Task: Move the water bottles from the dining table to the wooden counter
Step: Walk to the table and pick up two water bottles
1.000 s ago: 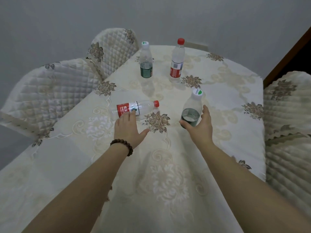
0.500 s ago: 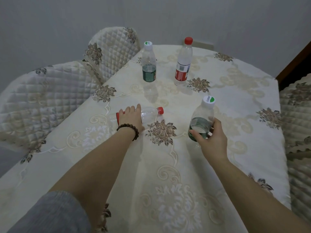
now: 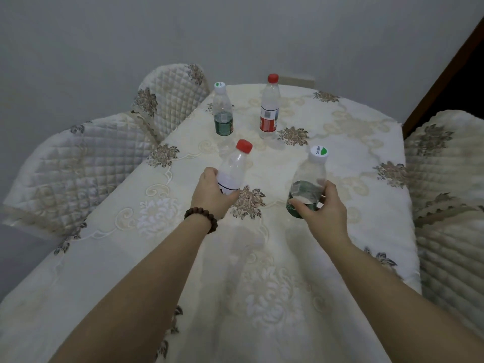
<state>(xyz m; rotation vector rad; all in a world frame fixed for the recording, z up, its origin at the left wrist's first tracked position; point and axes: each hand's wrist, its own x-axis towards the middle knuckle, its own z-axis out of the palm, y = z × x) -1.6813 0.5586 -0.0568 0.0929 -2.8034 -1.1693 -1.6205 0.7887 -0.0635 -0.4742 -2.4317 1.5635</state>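
Left grip [image 3: 213,193] is clamped on the red-capped bottle [image 3: 234,167]; right grip [image 3: 323,209] is clamped on the green-labelled bottle [image 3: 307,184]. Both are above the desk [image 3: 353,153] centre. Two further bottles [image 3: 223,111] stand upright near the far edge.

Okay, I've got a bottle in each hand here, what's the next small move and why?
Probably lift both clear and turn toward the counter, which isn't in view. The left hand grips the red-capped bottle and the right hand grips the white-capped bottle. Two more bottles, green-labelled and red-labelled, stand farther back for a later trip.
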